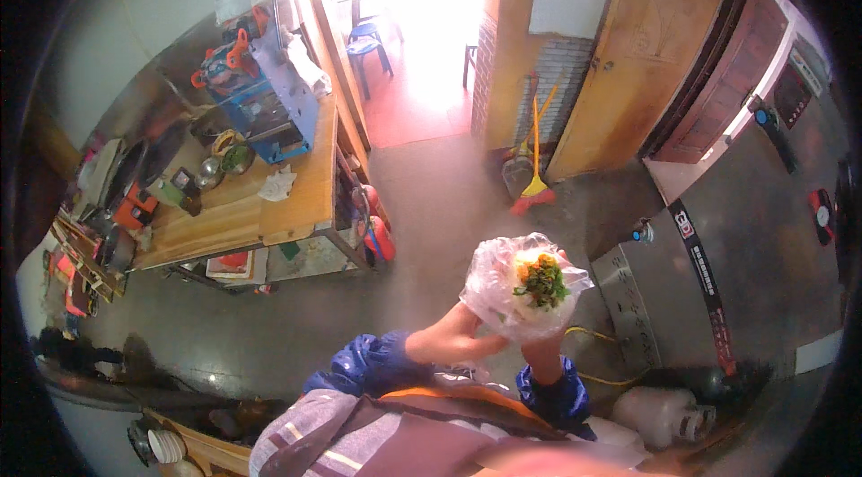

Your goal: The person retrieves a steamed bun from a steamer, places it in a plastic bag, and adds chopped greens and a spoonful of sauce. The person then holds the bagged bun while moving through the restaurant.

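Observation:
I hold a clear plastic bag (503, 279) in front of me with both hands. Inside it sits a pale round portion of food topped with green and orange bits (540, 281). My left hand (449, 338) grips the bag from below left. My right hand (544, 353) supports it from underneath. Both forearms wear shiny blue sleeve covers (368, 365).
A wooden counter (287, 203) at left carries a blue sealing machine (269, 109), bowls and clutter. A large steel appliance (763, 243) stands at right. A yellow broom and dustpan (534, 181) lean by a wooden door (637, 46). Grey floor lies between.

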Demonstrator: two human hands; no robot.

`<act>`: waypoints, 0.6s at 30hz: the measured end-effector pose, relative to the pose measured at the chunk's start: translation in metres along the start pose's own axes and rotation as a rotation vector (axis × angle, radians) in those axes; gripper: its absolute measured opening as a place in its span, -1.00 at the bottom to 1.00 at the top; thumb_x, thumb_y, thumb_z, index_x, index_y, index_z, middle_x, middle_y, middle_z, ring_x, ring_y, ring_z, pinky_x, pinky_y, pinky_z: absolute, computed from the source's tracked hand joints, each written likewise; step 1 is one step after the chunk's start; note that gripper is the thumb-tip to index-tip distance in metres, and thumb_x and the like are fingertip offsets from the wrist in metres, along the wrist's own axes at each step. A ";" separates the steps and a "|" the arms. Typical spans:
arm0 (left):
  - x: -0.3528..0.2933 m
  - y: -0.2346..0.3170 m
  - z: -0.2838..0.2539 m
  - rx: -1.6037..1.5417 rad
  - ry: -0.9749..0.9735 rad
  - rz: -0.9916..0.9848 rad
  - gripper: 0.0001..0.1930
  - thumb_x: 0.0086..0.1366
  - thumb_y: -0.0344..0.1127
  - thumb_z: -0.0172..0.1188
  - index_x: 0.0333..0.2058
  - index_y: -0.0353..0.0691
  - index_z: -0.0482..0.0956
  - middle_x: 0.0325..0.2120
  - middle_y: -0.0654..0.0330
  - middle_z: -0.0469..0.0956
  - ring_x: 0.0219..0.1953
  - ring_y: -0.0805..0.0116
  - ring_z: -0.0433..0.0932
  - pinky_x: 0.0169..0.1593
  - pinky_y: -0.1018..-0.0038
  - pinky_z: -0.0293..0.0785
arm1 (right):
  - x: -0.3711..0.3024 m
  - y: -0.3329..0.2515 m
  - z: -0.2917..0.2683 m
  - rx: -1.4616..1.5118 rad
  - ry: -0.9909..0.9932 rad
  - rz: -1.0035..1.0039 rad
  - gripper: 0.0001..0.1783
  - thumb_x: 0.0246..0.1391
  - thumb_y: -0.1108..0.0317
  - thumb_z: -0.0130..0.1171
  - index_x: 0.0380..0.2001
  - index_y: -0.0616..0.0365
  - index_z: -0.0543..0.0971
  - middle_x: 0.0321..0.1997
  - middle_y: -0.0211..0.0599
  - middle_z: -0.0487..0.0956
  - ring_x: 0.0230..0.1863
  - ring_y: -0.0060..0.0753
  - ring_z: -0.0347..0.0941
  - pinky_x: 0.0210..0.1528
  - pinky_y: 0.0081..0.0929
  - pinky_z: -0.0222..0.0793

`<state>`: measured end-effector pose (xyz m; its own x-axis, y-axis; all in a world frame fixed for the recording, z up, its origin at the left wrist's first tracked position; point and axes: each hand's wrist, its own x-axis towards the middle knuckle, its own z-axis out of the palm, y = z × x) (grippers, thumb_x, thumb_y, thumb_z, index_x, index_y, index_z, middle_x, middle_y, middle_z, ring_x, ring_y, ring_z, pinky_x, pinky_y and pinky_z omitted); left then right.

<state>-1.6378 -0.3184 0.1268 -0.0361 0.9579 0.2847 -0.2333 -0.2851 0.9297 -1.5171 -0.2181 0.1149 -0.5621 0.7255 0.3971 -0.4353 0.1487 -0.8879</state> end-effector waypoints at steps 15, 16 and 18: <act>0.007 -0.062 0.022 -0.815 -0.075 -0.220 -0.52 0.35 -0.21 -0.05 0.18 -0.25 0.18 0.12 0.16 0.28 0.14 0.31 0.27 0.22 0.36 0.20 | -0.053 -0.037 0.002 -0.738 0.144 -0.061 -0.04 -0.12 0.26 0.33 0.28 0.25 0.04 0.35 -0.08 0.10 0.37 -0.24 -0.03 0.38 -0.30 -0.14; 0.005 -0.064 0.027 -0.881 -0.080 -0.224 -0.52 0.36 -0.18 -0.07 0.18 -0.25 0.17 0.12 0.16 0.28 0.14 0.30 0.27 0.22 0.35 0.20 | -0.054 -0.043 -0.004 -0.959 0.064 -0.085 -0.01 -0.15 0.23 0.35 0.28 0.27 0.04 0.36 -0.06 0.08 0.39 -0.22 -0.08 0.39 -0.30 -0.18; 0.004 -0.067 0.035 -0.974 -0.131 -0.190 -0.51 0.37 -0.12 -0.10 0.18 -0.24 0.17 0.12 0.15 0.27 0.14 0.28 0.28 0.22 0.33 0.21 | -0.056 -0.036 0.005 -0.746 0.339 -0.020 0.05 -0.19 0.22 0.38 0.28 0.27 0.00 0.35 -0.03 0.08 0.39 -0.19 -0.10 0.38 -0.29 -0.17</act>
<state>-1.5877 -0.2970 0.0735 0.1781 0.9569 0.2292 -0.9207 0.0799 0.3819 -1.4734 -0.2676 0.1255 -0.2639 0.8639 0.4291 0.2059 0.4850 -0.8499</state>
